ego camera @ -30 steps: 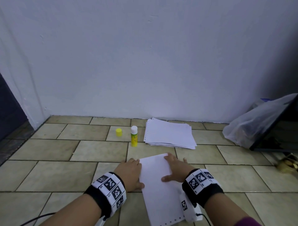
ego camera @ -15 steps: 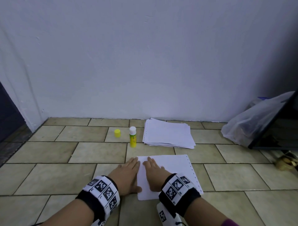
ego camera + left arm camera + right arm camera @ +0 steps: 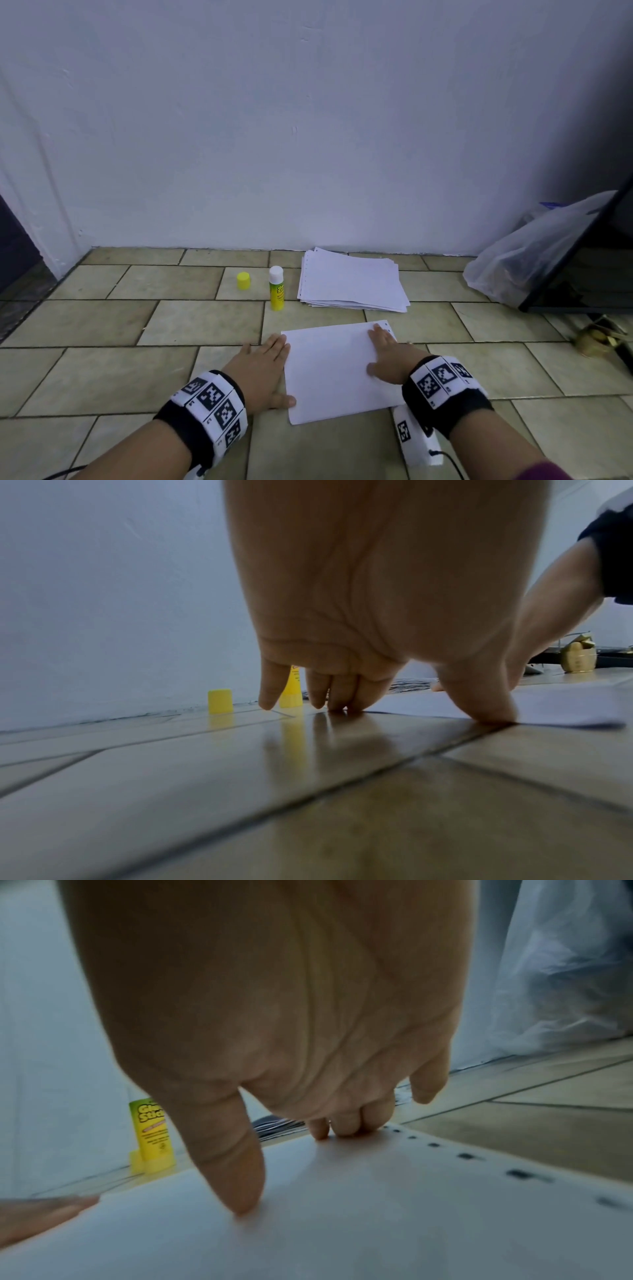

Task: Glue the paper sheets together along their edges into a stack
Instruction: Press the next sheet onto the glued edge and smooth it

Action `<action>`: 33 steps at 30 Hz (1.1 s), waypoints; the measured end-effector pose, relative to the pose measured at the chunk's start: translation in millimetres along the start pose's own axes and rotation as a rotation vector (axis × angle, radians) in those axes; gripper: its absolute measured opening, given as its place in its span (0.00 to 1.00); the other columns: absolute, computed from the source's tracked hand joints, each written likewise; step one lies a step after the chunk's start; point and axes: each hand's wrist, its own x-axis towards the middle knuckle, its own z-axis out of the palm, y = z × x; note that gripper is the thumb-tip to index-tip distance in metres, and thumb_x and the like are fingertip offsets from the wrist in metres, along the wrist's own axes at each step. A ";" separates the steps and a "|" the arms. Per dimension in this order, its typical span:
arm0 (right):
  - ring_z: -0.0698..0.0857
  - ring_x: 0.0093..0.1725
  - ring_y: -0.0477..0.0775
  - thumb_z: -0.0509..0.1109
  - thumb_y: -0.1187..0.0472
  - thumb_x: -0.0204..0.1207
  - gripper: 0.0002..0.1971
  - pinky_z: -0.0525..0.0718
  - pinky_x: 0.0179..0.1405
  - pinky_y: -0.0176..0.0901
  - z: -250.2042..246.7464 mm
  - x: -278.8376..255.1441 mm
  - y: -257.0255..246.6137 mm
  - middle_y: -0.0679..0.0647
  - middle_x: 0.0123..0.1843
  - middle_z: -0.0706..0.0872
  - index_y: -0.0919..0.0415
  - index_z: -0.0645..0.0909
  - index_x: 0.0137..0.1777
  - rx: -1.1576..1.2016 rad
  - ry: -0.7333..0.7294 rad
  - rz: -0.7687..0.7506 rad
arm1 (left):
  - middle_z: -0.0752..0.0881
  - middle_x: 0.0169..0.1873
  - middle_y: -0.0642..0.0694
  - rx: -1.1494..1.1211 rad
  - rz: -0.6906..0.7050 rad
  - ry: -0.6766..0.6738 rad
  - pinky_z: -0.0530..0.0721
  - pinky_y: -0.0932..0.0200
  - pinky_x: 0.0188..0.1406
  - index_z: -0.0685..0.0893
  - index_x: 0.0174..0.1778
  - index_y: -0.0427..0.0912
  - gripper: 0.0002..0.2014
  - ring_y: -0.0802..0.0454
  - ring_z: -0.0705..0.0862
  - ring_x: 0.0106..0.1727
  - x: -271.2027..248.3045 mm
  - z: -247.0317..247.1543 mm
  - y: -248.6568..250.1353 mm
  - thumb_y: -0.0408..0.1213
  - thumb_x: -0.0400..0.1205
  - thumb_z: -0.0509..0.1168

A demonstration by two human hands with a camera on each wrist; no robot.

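Note:
A white sheet of paper (image 3: 337,371) with punched holes along its right edge lies flat on the tiled floor in front of me. My left hand (image 3: 265,368) lies flat at the sheet's left edge, fingers straight and thumb on the paper's edge. My right hand (image 3: 387,356) presses flat on the sheet's right side near the holes (image 3: 466,1156). Behind stands a yellow glue stick (image 3: 276,288), uncapped, with its yellow cap (image 3: 243,281) to the left. A pile of white sheets (image 3: 351,280) lies right of the glue stick, near the wall.
A white wall rises just behind the pile. A translucent plastic bag (image 3: 534,253) and a dark slanted panel (image 3: 582,260) fill the right side. A small golden object (image 3: 594,337) sits on the floor at far right. A dark doorway is at far left.
The sheet turned from lengthwise to crosswise before me. My right hand slid from the sheet's left part to its right side by the holes; the left hand stayed at the left edge.

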 end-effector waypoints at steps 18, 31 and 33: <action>0.54 0.83 0.61 0.64 0.70 0.79 0.39 0.63 0.79 0.57 11.0 -17.4 -75.1 0.60 0.85 0.46 0.54 0.48 0.85 -0.104 0.093 -0.283 | 0.34 0.83 0.41 -0.138 0.123 0.123 0.43 0.47 0.83 0.37 0.84 0.37 0.50 0.48 0.37 0.85 -0.1 -0.7 17.7 0.59 0.81 0.62; 0.58 0.83 0.53 0.59 0.44 0.83 0.40 0.56 0.82 0.51 -1.9 -14.8 -16.2 0.49 0.86 0.42 0.58 0.41 0.85 0.023 0.034 -0.093 | 0.36 0.84 0.40 -0.059 0.056 0.018 0.42 0.48 0.84 0.36 0.84 0.35 0.51 0.48 0.38 0.85 2.5 -1.3 18.7 0.65 0.81 0.57; 0.54 0.84 0.54 0.68 0.36 0.74 0.52 0.55 0.82 0.55 1.9 -16.1 -16.2 0.52 0.86 0.43 0.59 0.42 0.85 -0.031 0.053 -0.077 | 0.37 0.84 0.40 -0.057 0.052 0.027 0.43 0.48 0.84 0.37 0.84 0.35 0.52 0.48 0.39 0.85 2.1 -2.1 19.8 0.65 0.80 0.57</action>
